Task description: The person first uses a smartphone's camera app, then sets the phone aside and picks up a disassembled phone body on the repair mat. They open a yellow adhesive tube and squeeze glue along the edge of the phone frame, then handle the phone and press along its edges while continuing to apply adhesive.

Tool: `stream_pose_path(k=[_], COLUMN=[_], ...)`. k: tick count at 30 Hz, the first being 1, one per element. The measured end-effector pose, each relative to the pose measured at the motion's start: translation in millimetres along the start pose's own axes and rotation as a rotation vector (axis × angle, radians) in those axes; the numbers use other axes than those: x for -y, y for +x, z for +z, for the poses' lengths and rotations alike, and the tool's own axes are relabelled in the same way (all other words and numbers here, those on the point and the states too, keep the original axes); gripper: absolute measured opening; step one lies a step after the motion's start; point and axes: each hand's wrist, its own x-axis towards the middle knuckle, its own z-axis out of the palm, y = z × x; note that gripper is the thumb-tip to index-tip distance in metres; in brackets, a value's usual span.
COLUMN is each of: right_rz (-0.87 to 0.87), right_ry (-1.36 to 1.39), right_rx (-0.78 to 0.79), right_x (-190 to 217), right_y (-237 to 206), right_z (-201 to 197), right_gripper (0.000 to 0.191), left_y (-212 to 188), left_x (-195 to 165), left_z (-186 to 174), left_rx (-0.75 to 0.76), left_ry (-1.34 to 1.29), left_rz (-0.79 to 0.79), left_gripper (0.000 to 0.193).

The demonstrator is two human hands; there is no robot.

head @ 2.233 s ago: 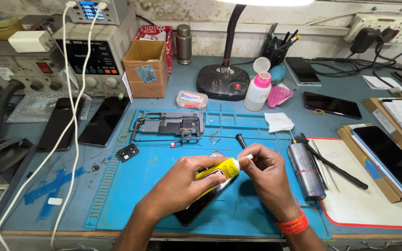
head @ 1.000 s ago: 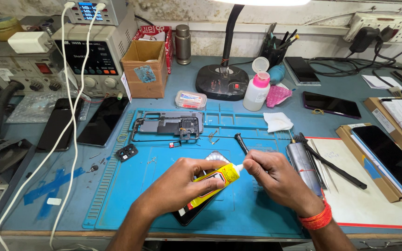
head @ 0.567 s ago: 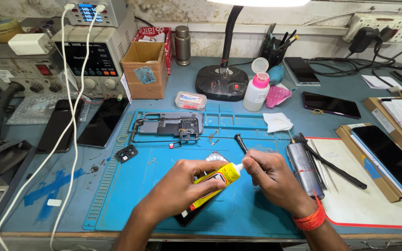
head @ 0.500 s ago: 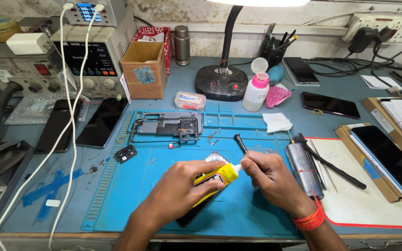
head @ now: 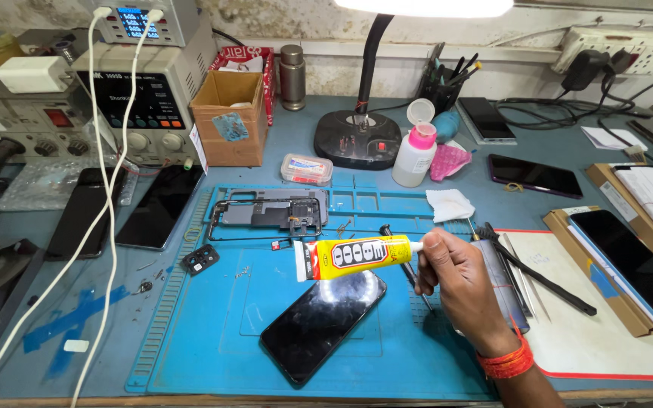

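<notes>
The right hand (head: 459,276) pinches 1 yellow glue tube (head: 353,255) by its nozzle end, fingers clenched, holding it level above the dark phone (head: 323,321) on the blue mat (head: 205,347). The tube looks light and soft; gripping near the nozzle avoids squeezing it. The left hand is out of view.

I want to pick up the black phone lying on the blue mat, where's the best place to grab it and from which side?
Grip the phone across its two long edges near the middle, coming from above. It lies flat, glass up and diagonal, so angle your fingers to match. The yellow tube in the right hand hovers over its far end, so the near end looks easier.
</notes>
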Motion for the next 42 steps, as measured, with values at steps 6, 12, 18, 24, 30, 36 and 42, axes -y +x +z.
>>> stream_pose_path(k=[6, 12, 18, 24, 30, 36, 42], right_rz=[-0.033, -0.015, -0.038, -0.088, -0.082, -0.145, -0.068], right_ry=[-0.012, -0.031, -0.04, -0.175, -0.032, -0.034, 0.02], right_rx=[0.011, -0.019, -0.04, -0.056, -0.013, -0.035, 0.008], right_x=[3, 10, 23, 38, 34, 4, -22], right_y=[-1, 1, 7, 33, 76, 97, 99], right_z=[-1, 0, -2, -16, -17, 3, 4], right_gripper=[0.047, 0.047, 0.044, 0.045, 0.04, 0.037, 0.041], left_y=[-4, -6, 6, 21, 59, 48, 25], left_x=[-8, -2, 16, 18, 102, 207, 219], left_z=[9, 10, 7, -9, -26, -6, -4], left_rx=[-0.012, -0.022, -0.033, -0.044, -0.077, -0.123, -0.086], left_ry=[-0.017, -0.04, -0.083, -0.154, 0.009, -0.648, -0.757], left_rz=[-0.007, -0.02, -0.042, -0.11, -0.422, -0.94, -0.911], left_gripper=[0.044, 0.048, 0.052, 0.056, 0.058, 0.046, 0.029])
